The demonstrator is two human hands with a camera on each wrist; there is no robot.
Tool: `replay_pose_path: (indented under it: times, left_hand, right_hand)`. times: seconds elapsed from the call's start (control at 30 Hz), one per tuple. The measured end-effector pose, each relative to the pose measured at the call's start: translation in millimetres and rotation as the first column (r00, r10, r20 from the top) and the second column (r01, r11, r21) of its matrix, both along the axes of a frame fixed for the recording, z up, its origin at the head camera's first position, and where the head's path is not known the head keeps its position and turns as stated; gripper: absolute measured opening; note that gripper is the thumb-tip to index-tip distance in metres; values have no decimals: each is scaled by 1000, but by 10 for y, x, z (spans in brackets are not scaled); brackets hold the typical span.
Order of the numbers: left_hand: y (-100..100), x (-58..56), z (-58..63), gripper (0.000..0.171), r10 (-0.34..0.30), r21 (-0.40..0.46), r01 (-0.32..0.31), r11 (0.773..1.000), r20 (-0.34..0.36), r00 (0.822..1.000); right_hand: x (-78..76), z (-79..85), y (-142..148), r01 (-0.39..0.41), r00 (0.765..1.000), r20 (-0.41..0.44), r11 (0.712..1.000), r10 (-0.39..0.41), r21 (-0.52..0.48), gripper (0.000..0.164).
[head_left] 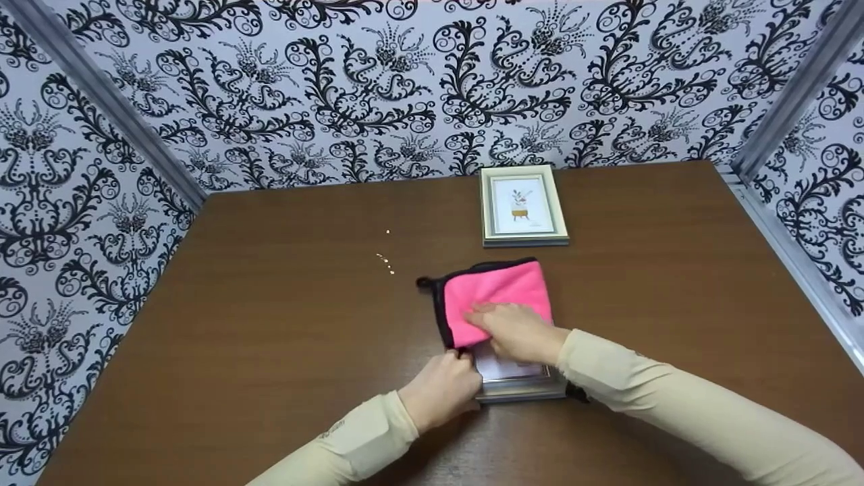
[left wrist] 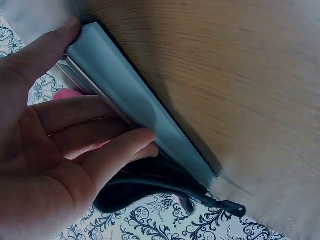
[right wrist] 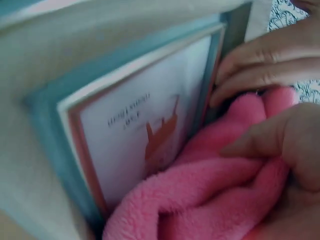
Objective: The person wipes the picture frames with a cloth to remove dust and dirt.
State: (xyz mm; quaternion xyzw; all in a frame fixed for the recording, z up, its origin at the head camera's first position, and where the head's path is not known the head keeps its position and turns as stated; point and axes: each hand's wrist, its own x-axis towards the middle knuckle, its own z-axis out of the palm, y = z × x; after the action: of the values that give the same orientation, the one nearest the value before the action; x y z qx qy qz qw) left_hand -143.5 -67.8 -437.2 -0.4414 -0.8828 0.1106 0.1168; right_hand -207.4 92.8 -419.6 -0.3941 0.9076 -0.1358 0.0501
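Nearest, bottom edge: a person's forearms in cream sleeves (head_left: 702, 405), one L, one R. L hand (head_left: 442, 383) is at the L edge of a near frame (head_left: 520, 389), fingers bent & clamped on its rim; L wrist cam has the thumb on a corner, fingertips against the grey-blue side. Near frame's on a brown table (head_left: 290, 337), its upper part under a pink cloth (head_left: 499, 287) w/ black trim & a black loop at upper L. R hand (head_left: 523, 333) is on top of the cloth, gripping it w/ thumb on the bunched folds per R wrist cam; its other fingertips rest on the pink side. Same cam has a white print w/ an orange-brown shape & some lettering, too blurry to read. Mid-table, L of cloth: a few pale specks (head_left: 385, 260). Farther back, apart from cloth: a far frame (head_left: 524, 239), cream, face up, w/ a plant-in-yellow-pot pic. Bkgd: b&w scroll-patterned walls (head_left: 405, 88), grey corner strips (head_left: 111, 101).
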Motion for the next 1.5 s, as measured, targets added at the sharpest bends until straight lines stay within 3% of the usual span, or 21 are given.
replay_pose_path:
  times: [0.17, 0.33, 0.47, 0.57, 0.67, 0.83, 0.93, 1.1, 1.2, 1.4, 1.5]
  left_hand:
    - [-10, 14, -31, 24, 4, 17, -4, 1000, 1, 1000]
    - [11, 18, -43, 29, 10, 6, -9, 1000, -42, 999]
    - [28, 33, -51, 38, 37, -27, -39, 999, -66, 997]
    - [31, 41, -52, 36, 44, -35, -46, 998, -69, 997]
    - [26, 30, -47, 31, 40, -14, -41, 999, -52, 998]
    - [2, 23, -36, 29, 44, 35, -43, 998, -28, 999]
    - [-19, 73, -43, 31, 44, 48, -41, 998, -77, 996]
    - [-67, 199, -58, 18, 3, 69, 8, 998, -165, 986]
    - [-96, 233, -50, 15, -13, 57, 24, 998, -173, 985]
    - [-109, 224, -34, 13, -52, 15, 55, 998, -173, 984]
    - [-100, 211, -32, 11, -67, 24, 72, 997, -178, 982]
  right_hand:
    - [-14, 64, 117, -81, 995, 60, 997, 82, -21, 49]
    - [19, 74, 230, -10, 999, 45, 999, 8, 40, 51]
    - [71, 54, 300, 75, 989, -137, 993, -62, 91, 31]
    - [131, 25, 327, 162, 948, -297, 978, -117, 131, 16]
    - [189, 6, 327, 234, 920, -357, 957, -160, 173, 17]
    - [224, 11, 294, 273, 928, -315, 937, -198, 218, 16]
    - [221, 13, 285, 267, 935, -291, 940, -200, 213, 17]
    - [212, 6, 262, 258, 939, -285, 942, -192, 214, 23]
    - [204, 6, 224, 258, 936, -300, 940, -186, 221, 21]
    - [163, 5, 93, 216, 952, -248, 968, -180, 128, 9]
    - [137, -4, 39, 155, 969, -202, 986, -142, 53, 11]
